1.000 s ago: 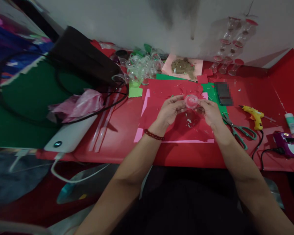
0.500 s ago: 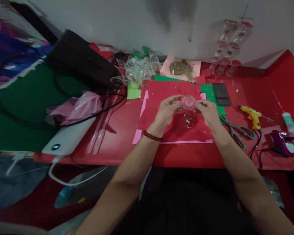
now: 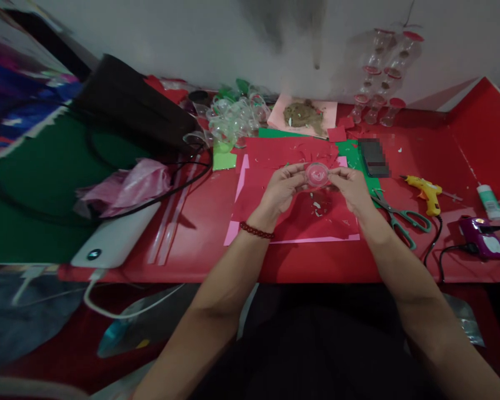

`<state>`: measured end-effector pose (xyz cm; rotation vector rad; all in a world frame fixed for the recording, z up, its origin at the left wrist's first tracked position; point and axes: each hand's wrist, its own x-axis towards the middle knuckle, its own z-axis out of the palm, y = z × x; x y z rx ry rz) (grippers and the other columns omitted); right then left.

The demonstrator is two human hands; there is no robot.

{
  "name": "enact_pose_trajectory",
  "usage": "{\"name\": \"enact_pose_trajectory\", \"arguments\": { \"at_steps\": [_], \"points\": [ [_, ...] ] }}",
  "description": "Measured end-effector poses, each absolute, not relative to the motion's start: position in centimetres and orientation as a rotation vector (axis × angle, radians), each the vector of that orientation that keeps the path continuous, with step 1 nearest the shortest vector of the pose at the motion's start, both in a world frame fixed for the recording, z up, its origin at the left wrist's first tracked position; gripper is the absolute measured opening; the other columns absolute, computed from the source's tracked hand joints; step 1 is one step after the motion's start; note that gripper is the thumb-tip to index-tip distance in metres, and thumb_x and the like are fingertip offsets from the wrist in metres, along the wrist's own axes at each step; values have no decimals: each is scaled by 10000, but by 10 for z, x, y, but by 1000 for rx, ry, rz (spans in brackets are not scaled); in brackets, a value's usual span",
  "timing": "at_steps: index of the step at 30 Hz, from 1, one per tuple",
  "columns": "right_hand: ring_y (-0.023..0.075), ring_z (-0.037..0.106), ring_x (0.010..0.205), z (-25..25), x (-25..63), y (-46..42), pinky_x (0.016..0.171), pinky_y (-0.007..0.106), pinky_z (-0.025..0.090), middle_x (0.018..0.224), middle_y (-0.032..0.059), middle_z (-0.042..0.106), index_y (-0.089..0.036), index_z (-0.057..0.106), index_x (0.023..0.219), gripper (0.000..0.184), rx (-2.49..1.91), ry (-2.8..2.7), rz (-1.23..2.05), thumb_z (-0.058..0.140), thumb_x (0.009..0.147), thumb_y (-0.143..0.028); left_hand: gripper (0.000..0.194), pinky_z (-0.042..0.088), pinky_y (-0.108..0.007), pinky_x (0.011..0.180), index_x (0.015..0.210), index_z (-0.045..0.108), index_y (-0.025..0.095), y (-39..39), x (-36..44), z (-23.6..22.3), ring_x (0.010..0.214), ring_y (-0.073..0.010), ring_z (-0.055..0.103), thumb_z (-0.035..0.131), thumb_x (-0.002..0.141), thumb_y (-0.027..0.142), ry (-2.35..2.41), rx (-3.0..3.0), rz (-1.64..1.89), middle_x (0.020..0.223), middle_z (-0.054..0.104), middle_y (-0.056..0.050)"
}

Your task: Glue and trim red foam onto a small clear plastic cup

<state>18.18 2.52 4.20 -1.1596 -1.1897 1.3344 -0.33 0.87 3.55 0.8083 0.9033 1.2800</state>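
Observation:
A small clear round plastic piece [image 3: 317, 174], like a shallow cup or lid, is held up between both hands over the red sheet. My left hand [image 3: 285, 186] pinches its left edge between thumb and fingers. On the opposite edge, the fingertips of my right hand [image 3: 349, 186] close on it. Red shows through its middle, with small pale marks. Beneath lies the red sheet [image 3: 254, 194], where white scraps [image 3: 316, 206] are scattered. Green-handled scissors [image 3: 400, 214] lie beside my right wrist.
A yellow glue gun [image 3: 425, 193], a dark phone [image 3: 374, 158], a white bottle [image 3: 490, 202] and a purple box with cords [image 3: 483, 238] are at right. Behind are clear plastic cups [image 3: 237, 119], a brown heap [image 3: 302, 114] and joined cup shapes [image 3: 377, 72]. Clear sticks [image 3: 166, 233] lie left.
The whole view has shifted slightly, so things appear a little further left. Both hands keep hold of the clear round piece in nearly the same pose.

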Motion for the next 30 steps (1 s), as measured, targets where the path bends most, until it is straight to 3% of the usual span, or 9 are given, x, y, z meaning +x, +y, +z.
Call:
{"name": "enact_pose_trajectory", "arguments": {
  "at_steps": [4,10,26,30],
  "points": [
    [137,675,641,42,177,22,684,299,619,692,-28,729,-220,734,730,174,-1171,-1169,1279,778,628,-354,347,584,-256,758,1046,763,203,7,1,38,785,-124,705,802,702,173,857,771,1288,954,783,-19],
    [148,686,654,44,174,19,730,310,614,697,-24,733,-228,721,728,108,-1222,-1192,1272,743,665,-312,523,601,-281,823,1158,720,219,1,4,46,887,-158,736,888,666,160,853,788,1249,978,782,-21],
    [144,678,591,35,168,16,635,274,557,647,-32,708,-230,714,695,102,-1174,-1234,1268,718,681,-331,517,572,-244,773,1120,741,223,2,6,44,829,-126,696,890,627,173,829,836,1306,917,754,7],
    [155,655,558,35,171,17,588,277,532,603,-19,695,-237,687,651,201,-1236,-1292,1281,759,737,-403,479,567,-243,777,1104,740,226,1,2,48,805,-126,694,850,644,151,872,810,1297,897,751,7]
  ]
}}
